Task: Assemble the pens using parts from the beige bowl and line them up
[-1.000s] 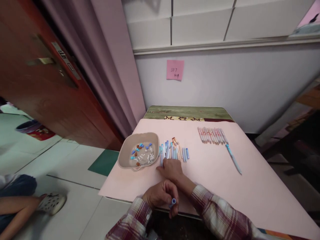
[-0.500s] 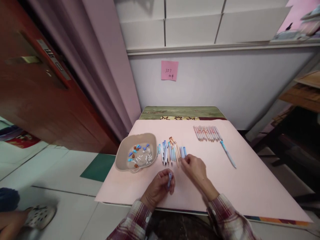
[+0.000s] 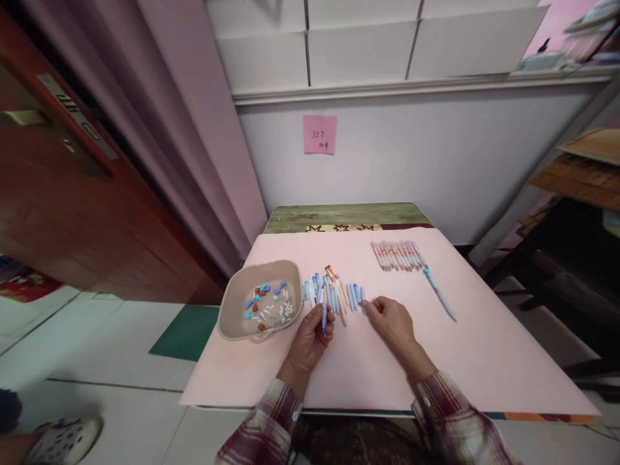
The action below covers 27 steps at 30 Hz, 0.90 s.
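Note:
My left hand is closed around a blue-violet pen barrel, held upright between thumb and fingers just in front of the pen parts. With thumb and forefinger pinched together, my right hand holds the near end of another light-blue pen barrel. That barrel lies at the right end of a short row of blue barrels. Left of the row is a loose pile of pen parts, with white, blue and orange pieces; my left fingers partly cover its near side.
A beige basin at the left holds small blue and brown pieces and short white sticks. A row of pens lies at the back right, with a single blue pen beside it. Pink paper covers the table.
My left hand has moved forward, and the barrel in it now shows more fully. My right hand has shifted a little right, with a barrel at its fingertips. The view has shifted slightly.

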Motion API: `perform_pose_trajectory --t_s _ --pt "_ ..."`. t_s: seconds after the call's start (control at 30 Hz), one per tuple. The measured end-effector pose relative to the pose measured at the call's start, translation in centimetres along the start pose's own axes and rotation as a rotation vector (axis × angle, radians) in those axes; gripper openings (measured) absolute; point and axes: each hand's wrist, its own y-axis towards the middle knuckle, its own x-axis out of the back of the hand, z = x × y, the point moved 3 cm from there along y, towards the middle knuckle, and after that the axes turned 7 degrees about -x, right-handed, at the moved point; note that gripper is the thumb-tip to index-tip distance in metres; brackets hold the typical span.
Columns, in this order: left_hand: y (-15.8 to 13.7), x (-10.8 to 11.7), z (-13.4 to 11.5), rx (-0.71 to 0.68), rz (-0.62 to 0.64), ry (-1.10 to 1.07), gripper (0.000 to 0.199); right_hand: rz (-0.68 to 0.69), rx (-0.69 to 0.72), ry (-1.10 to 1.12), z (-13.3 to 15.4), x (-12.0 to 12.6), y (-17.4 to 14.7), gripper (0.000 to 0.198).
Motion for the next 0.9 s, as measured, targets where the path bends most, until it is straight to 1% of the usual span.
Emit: perform_pose_trajectory --t_s 0.1,0.2,0.27,0.33,0.43,0.6,0.77,0.9 --pt "-0.1 -0.2 0.0 -0.001 0.011 0.058 0.024 -0.023 0.042 0.062 0.9 0.8 0.6 0.035" --pt "-0.1 -0.5 0.0 0.020 0.024 0.109 0.026 -0.022 0.136 0.070 3.3 1.5 1.8 0.023" --pt "0.0 -0.7 0.1 0.026 0.029 0.122 0.027 0.018 0.188 0.003 5.3 1.3 2.7 0.020" --pt "-0.1 -0.9 0.0 0.021 0.044 0.129 0.026 0.067 0.203 -0.119 7.0 0.5 3.6 0.019" --pt "-0.3 -1.2 0.0 0.025 0.103 0.149 0.024 0.089 0.196 -0.193 8.7 -1.2 4.8 0.019" --pt "-0.4 -1.6 0.2 0.068 0.187 0.157 0.021 0.109 0.143 -0.279 9.8 -3.8 6.2 0.017" --pt "-0.2 -1.4 0.3 0.070 0.166 0.132 0.023 0.100 0.073 -0.333 10.8 -4.6 7.3 0.030" --pt "-0.1 -1.3 0.3 0.060 0.131 0.117 0.023 0.116 0.037 -0.336 11.5 -5.0 8.0 0.032"
